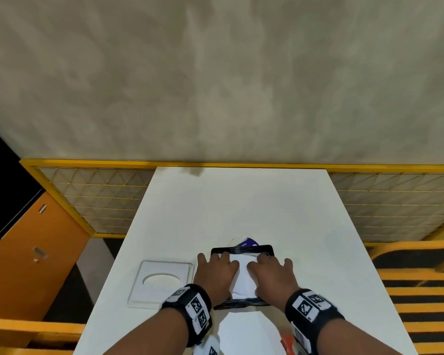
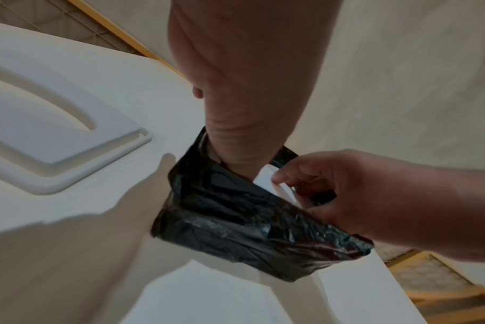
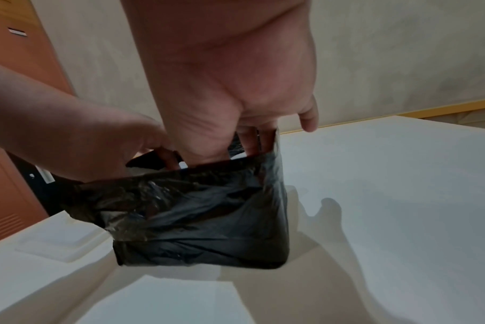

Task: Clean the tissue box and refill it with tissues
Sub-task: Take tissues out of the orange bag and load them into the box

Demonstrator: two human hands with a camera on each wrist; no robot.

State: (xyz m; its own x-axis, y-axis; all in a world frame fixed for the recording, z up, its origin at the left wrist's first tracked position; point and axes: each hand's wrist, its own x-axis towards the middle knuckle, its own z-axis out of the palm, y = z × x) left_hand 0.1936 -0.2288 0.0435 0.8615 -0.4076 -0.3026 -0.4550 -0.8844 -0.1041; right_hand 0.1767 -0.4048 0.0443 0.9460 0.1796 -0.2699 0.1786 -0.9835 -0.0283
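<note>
**Bare forearms, tagged black wristbands**

No sleeves show; both forearms are bare down to the wrists. The left hand (image 1: 215, 274) has behind it, toward 6 o'clock, a wide black wristband (image 1: 190, 307) carrying white square tags printed with black block-pattern codes. The right hand (image 1: 272, 274) has a matching black band (image 1: 312, 307) with the same kind of tags. No rings show on either hand.

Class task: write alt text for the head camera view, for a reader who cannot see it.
Both hands, left hand and right hand, press white tissues down into an open box wrapped in black plastic on a white table. The box's white lid, with an oval opening, lies to its left.
</note>
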